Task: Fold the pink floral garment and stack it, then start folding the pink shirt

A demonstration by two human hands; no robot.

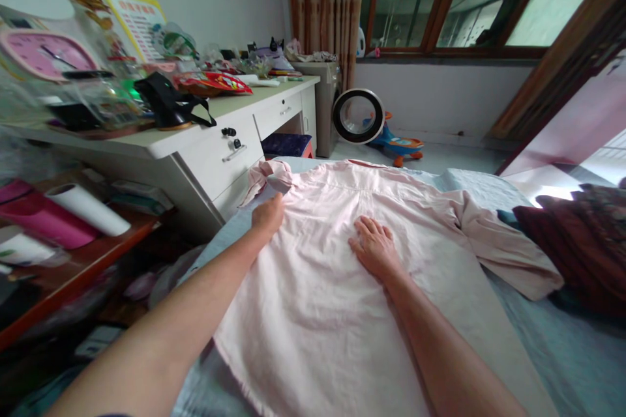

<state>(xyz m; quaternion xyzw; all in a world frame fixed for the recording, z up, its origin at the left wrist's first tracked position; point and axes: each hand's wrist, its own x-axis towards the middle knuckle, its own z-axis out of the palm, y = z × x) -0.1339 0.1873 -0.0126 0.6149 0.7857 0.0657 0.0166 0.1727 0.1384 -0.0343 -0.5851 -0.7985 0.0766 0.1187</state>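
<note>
A pale pink shirt (313, 300) lies spread on a surface covered with a light blue cloth (533, 339), its collar end away from me. The right sleeve (513, 251) stretches out flat, while the left sleeve (264, 176) is bunched near the far left edge. My left hand (268, 215) is closed on the shirt's fabric by the left armhole. Flat on the upper middle of the shirt rests my right hand (375, 244), its fingers stretched out over the cloth. Some wrinkles run across the fabric between the hands.
Folded dark red clothes (577, 241) are stacked at the right. A white desk (215, 156) with a black strapped object (163, 101) and clutter stands at the left. Beyond are a washing machine with its round door (358, 116) open and a blue ride-on toy (396, 142).
</note>
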